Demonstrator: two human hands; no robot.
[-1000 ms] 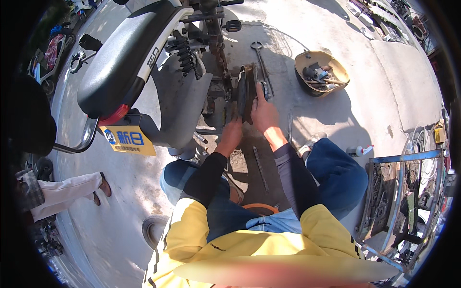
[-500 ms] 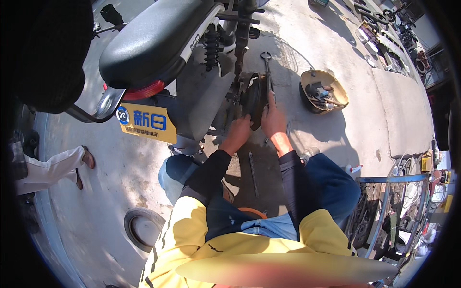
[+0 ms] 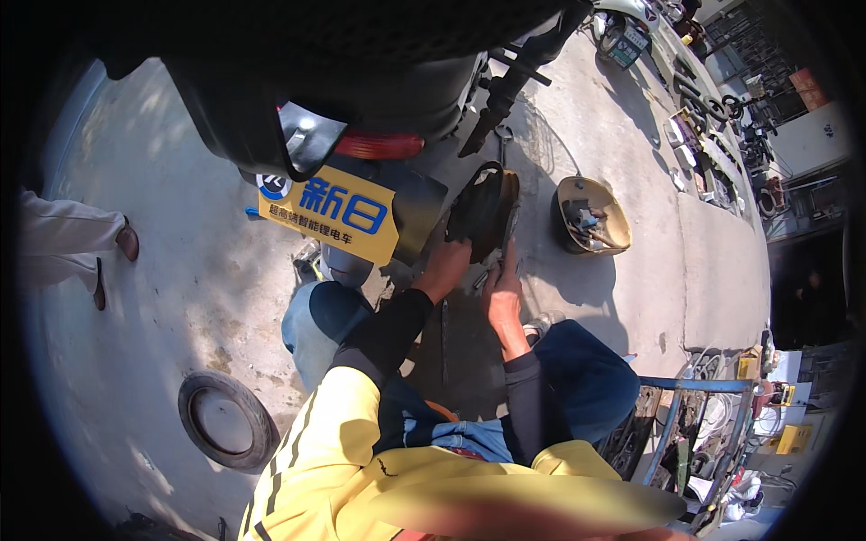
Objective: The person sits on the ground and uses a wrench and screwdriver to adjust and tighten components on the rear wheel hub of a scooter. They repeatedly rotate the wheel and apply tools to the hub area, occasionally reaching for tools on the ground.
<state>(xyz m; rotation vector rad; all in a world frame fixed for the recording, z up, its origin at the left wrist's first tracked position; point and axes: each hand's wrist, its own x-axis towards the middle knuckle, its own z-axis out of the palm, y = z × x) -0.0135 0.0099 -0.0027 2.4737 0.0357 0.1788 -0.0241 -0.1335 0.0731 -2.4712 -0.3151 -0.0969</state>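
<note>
A dark wheel (image 3: 474,212) stands tilted at the back of an electric scooter, below its red tail light (image 3: 379,146) and beside its yellow plate (image 3: 361,225). My left hand (image 3: 446,263) has its fingers curled on the wheel's lower left edge. My right hand (image 3: 503,290) is at the lower right of the wheel, index finger pointing up along its side, the other fingers closed round something small and partly hidden. A long ring spanner (image 3: 505,133) lies beyond the wheel, mostly hidden by it.
A tan bucket (image 3: 612,224) of tools sits at right. A person's legs (image 3: 81,230) are at left, a loose tyre (image 3: 260,433) lower left. A blue metal frame (image 3: 704,385) with scrap parts is lower right. A dark scooter part (image 3: 262,45) overhangs the top.
The view has shifted, bringing the dark scooter part over the top and hiding the seat and spring. My right hand has slid toward me along the wheel; my left still grips it.
</note>
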